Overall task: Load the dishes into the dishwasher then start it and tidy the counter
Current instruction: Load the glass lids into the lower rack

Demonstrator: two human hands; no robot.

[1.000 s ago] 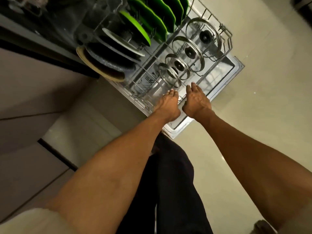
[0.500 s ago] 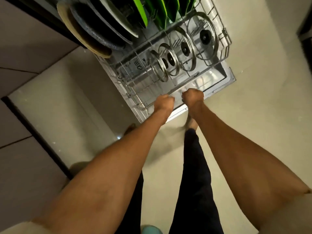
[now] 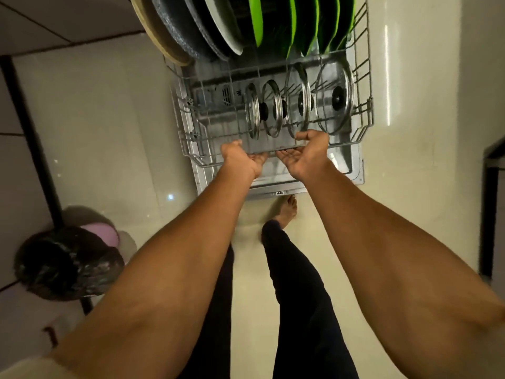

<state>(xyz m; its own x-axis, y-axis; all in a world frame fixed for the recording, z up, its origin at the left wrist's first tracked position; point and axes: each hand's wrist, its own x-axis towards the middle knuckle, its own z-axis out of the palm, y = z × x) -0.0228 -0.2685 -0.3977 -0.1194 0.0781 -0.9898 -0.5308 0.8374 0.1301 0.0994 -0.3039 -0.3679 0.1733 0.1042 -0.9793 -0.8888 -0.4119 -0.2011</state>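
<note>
- I stand on a pale, glossy floor [image 3: 410, 187] with a grey tiled wall [image 3: 68, 23] to my left; the light is dim and yellowish.
- The dishwasher door [image 3: 352, 170] lies open and flat in front of me, and the wire rack [image 3: 366, 99] sits pulled out over it.
- My left hand [image 3: 243, 160] is at the rack's front rail, palm turned up, the thumb over the top wire and the fingers curled beneath, so it grips the rail.
- My right hand [image 3: 306, 154] grips the same rail just beside the left one, also palm up, thumb hooked over the top edge (the two hands are close but not touching).
- Four glass lids [image 3: 334, 98] with black knobs stand on edge in the rack's front row, right behind my hands, growing larger from left to right.
- Behind them, in the back row, stand green plates [image 3: 297, 20], then a white plate [image 3: 221, 23], a dark speckled pan [image 3: 177, 26] and a tan round board [image 3: 153, 31] at the far left.
- My legs are in dark trousers [image 3: 300, 296], and one bare foot [image 3: 288, 212] is planted just short of the door's edge.
- Low on my left sits a bin lined with a black bag [image 3: 68, 263], something lilac [image 3: 101, 233] showing behind it.
</note>
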